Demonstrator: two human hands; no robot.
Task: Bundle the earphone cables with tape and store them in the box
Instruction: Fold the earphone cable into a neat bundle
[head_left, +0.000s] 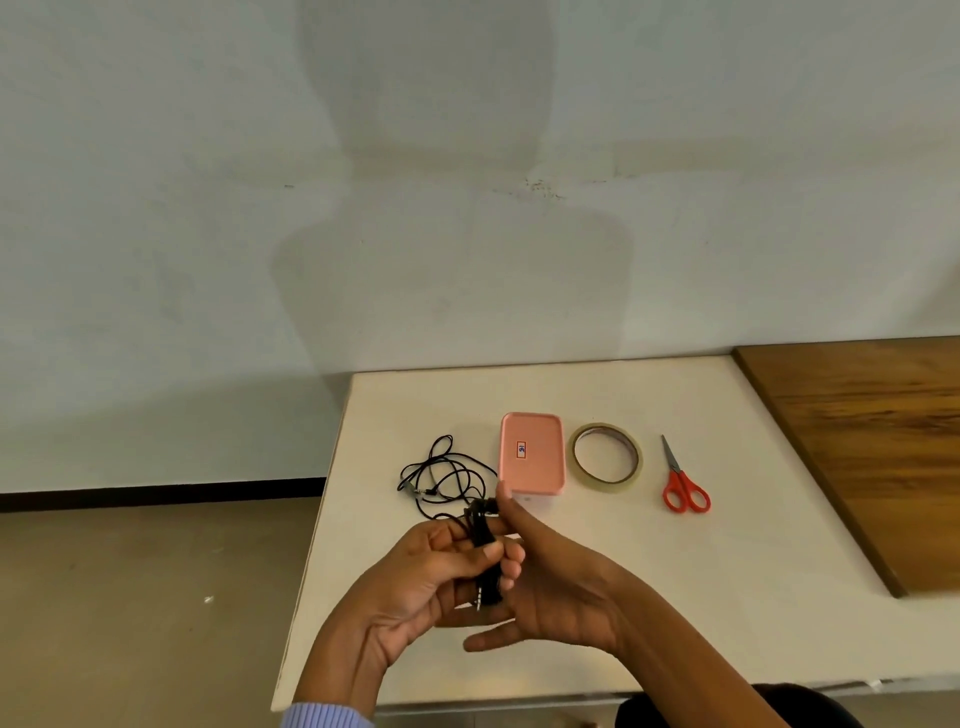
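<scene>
The white desk (649, 597) carries everything, with a brown wooden board (862, 441) lying along its right edge, out of the way. Toward the far edge three things sit in a row, probably laid out so each is within reach in the order it is wanted: the pink box (532, 451) with its lid on, just beside it on the right the roll of clear tape (605, 456) lying flat, and further right the red-handled scissors (684, 480), blades pointing at the far edge. Left of the box, a loose black earphone cable (441, 478) sprawls untidily on the desk, seemingly waiting its turn.

Over the near edge, both hands work a second cable, the coiled earphone cable (485, 566), held up off the desk so it can be gathered. The left hand (415, 587) has its fingers curled and its thumb pressed on the coil, pinning the loops together. The right hand (550, 587) closes around the same coil from the other side, thumb raised, little finger stretched out free. The plug pokes out at the bottom of the bundle. I judge the winding nearly done and no tape yet on it.
</scene>
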